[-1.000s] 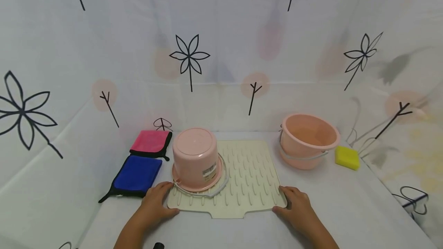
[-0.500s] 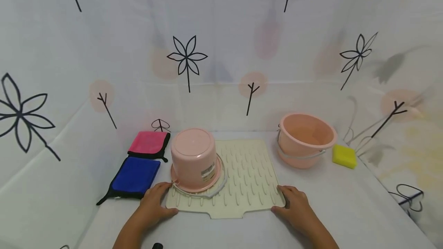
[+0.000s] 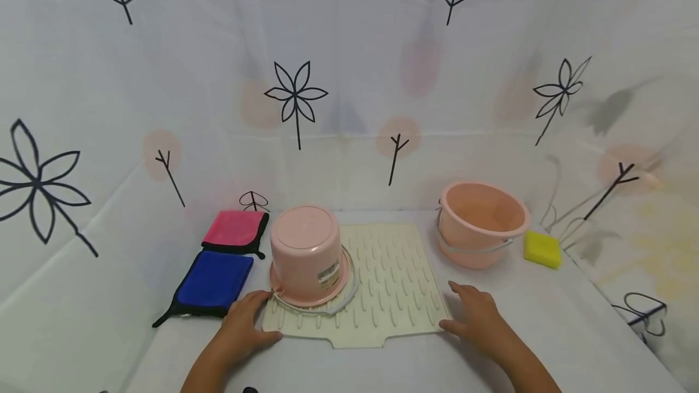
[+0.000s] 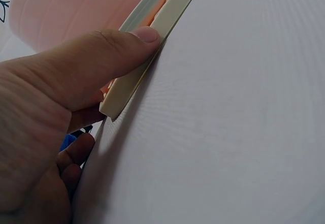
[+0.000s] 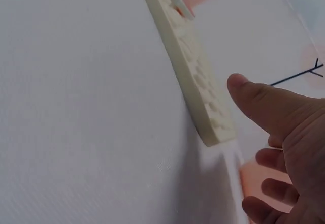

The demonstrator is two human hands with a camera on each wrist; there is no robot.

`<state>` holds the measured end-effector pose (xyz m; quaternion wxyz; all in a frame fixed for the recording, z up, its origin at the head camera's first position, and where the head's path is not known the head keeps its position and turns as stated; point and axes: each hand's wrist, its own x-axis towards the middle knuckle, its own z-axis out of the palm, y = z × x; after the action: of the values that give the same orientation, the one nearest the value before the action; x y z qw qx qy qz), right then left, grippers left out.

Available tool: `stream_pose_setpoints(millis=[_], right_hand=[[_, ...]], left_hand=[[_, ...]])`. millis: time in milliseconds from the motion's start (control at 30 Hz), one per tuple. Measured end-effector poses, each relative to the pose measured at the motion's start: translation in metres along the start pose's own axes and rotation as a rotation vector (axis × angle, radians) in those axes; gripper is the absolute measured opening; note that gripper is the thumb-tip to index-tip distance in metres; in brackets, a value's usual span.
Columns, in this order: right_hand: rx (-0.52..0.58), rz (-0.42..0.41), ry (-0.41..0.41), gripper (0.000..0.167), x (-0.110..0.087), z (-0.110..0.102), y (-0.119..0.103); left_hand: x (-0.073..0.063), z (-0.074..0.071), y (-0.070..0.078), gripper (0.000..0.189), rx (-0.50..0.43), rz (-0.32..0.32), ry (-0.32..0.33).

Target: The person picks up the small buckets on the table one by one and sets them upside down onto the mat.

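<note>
Head view: mat (image 3: 390, 284) near the desk's (image 3: 557, 314) far edge, upturned bucket (image 3: 304, 253) on its left edge. Left wrist: left hand (image 4: 56, 94) pinches its near-left corner (lifting one-handed could topple the bucket). Right wrist: right hand (image 5: 299, 137) gapes, empty.

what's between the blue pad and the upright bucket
In the head view, the upside-down bucket and the ridged mat it stands on lie between the blue pad and the upright bucket.
</note>
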<state>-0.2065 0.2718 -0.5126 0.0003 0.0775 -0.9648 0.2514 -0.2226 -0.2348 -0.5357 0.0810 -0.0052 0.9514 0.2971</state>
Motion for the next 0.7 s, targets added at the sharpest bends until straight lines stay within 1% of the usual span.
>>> stream_pose_setpoints(millis=[100,200,367,467,567,633,700], right_hand=[[-0.044,-0.016,0.040,0.102,0.001,-0.011,0.003],[-0.085,-0.018,0.057,0.109,0.003,-0.025,0.004],[-0.163,-0.055,0.117,0.111,0.005,-0.049,0.001],[-0.207,-0.091,0.185,0.113,0.009,-0.065,-0.002],[-0.247,-0.136,0.273,0.114,0.015,-0.079,-0.003],[-0.290,-0.186,0.326,0.113,0.021,-0.087,-0.001],[-0.349,-0.235,0.358,0.114,0.027,-0.095,0.003]], left_hand=[[0.001,0.001,0.000,0.101,0.001,0.009,0.003],[0.001,0.002,-0.001,0.100,-0.003,0.013,0.010],[0.001,0.002,-0.001,0.098,-0.018,0.027,0.015],[0.002,0.002,0.000,0.098,-0.023,0.024,0.015],[0.001,0.002,0.000,0.098,-0.024,0.018,0.012],[0.001,0.001,0.000,0.098,-0.012,0.022,0.011],[0.001,0.001,-0.001,0.098,0.001,0.026,0.010]])
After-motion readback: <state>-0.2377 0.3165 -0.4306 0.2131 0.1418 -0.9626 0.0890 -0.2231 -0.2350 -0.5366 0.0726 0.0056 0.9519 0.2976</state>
